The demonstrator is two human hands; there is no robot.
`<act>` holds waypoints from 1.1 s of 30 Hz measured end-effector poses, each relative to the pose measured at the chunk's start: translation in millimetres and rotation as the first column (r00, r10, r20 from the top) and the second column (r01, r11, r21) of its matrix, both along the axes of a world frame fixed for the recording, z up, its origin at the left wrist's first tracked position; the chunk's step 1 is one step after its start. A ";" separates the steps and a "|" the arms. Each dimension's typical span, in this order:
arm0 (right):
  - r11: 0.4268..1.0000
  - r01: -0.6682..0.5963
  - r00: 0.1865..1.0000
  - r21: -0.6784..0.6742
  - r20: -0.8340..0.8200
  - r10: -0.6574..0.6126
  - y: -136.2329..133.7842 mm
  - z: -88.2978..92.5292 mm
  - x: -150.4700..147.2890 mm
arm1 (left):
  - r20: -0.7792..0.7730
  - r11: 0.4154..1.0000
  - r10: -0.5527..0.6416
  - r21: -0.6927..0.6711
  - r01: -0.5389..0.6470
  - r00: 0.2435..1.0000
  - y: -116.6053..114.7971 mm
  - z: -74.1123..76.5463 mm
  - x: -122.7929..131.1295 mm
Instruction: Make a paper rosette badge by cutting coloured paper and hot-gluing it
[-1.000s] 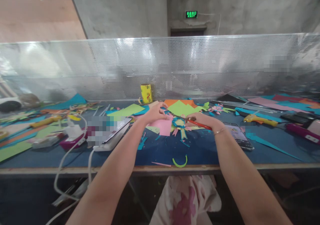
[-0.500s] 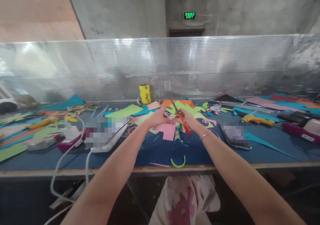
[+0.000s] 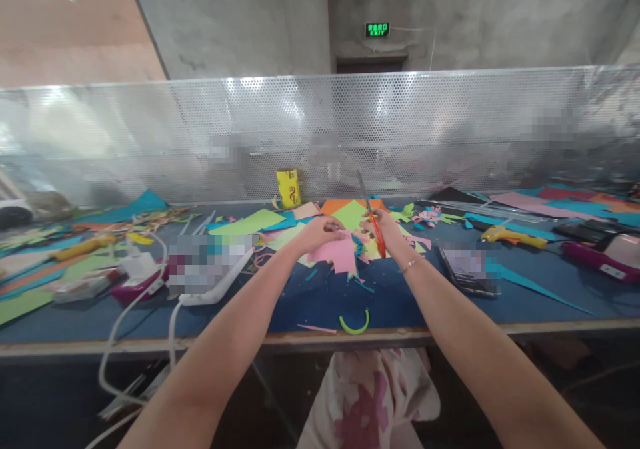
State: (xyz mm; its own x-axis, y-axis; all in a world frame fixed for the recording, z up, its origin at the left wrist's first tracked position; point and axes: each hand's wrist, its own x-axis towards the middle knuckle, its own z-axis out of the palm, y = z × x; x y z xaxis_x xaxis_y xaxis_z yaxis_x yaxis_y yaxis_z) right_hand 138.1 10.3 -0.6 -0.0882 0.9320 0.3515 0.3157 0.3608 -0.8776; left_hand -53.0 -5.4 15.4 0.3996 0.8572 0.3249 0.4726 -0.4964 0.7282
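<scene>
My left hand (image 3: 321,233) is closed on a piece of pink paper (image 3: 339,256) above the middle of the blue table. To its right, my right hand (image 3: 384,230) grips red-handled scissors (image 3: 376,231), with the blades pointing up and away. The scissors stand apart from the pink paper. Green paper (image 3: 351,217) and orange paper (image 3: 331,206) lie behind my hands, among small coloured scraps. A curved green strip (image 3: 355,330) rests near the front edge.
A tablet-like device (image 3: 217,272) with white cables stands left, and a phone (image 3: 467,270) lies right. Yellow glue guns (image 3: 515,237) lie at both sides. Behind the table stands a perforated metal screen (image 3: 280,122), with a yellow packet (image 3: 288,188) before it.
My right hand has moved slightly right, and the scissors now point more upright, away from my left hand. The pink paper has shifted and turned in my left hand.
</scene>
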 end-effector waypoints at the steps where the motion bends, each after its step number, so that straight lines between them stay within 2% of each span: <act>1: 0.997 0.075 0.997 0.001 0.022 -0.075 1.7 0.9 5.6 | 0.021 0.999 0.032 0.030 -0.032 0.999 3.7 -1.6 -0.5; 4: 0.954 0.288 0.936 0.084 0.186 -0.299 4.2 3.9 21.6 | 0.074 0.974 0.171 0.135 -0.180 0.982 13.5 -5.2 -3.5; 7: 0.916 0.347 0.856 0.201 0.332 -0.397 3.8 6.1 29.7 | 0.112 0.932 0.271 0.218 -0.289 0.956 17.3 -5.4 -7.2; 10: 0.942 0.273 0.868 0.196 0.372 -0.329 2.7 6.4 27.7 | 0.172 0.893 0.343 0.246 -0.378 0.923 15.6 -4.0 -10.5; 16: 0.994 0.024 0.920 0.105 0.386 -0.063 -5.1 5.7 16.4 | 0.222 0.816 0.476 0.251 -0.522 0.851 17.1 -4.2 -18.4; 20: 0.993 -0.112 0.891 0.041 0.446 0.082 -15.7 8.9 15.0 | 0.243 0.779 0.493 0.305 -0.548 0.836 18.6 -3.0 -21.9; 23: 0.992 -0.130 0.885 0.002 0.452 0.115 -23.5 13.0 16.0 | 0.256 0.768 0.495 0.318 -0.556 0.830 17.1 0.7 -22.3; 27: 0.990 -0.137 0.882 -0.025 0.453 0.133 -28.7 16.1 17.8 | 0.279 0.791 0.486 0.262 -0.553 0.828 15.3 5.4 -23.3; 30: 0.983 -0.186 0.868 -0.011 0.466 0.169 -24.5 13.4 19.0 | 0.310 0.835 0.420 0.236 -0.497 0.853 15.5 6.7 -24.6; 33: 0.970 -0.241 0.843 0.005 0.497 0.207 -16.5 9.2 19.6 | 0.276 0.866 0.367 0.247 -0.434 0.889 17.0 5.9 -25.9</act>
State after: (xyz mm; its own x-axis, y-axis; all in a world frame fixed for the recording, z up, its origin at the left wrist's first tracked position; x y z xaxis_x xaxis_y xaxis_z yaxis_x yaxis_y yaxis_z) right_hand 157.7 -6.2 8.6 -0.4683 0.8427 0.2657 0.6016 0.5243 -0.6026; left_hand -78.9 11.6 21.3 -0.0650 0.7789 0.6238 0.5274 -0.5038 0.6841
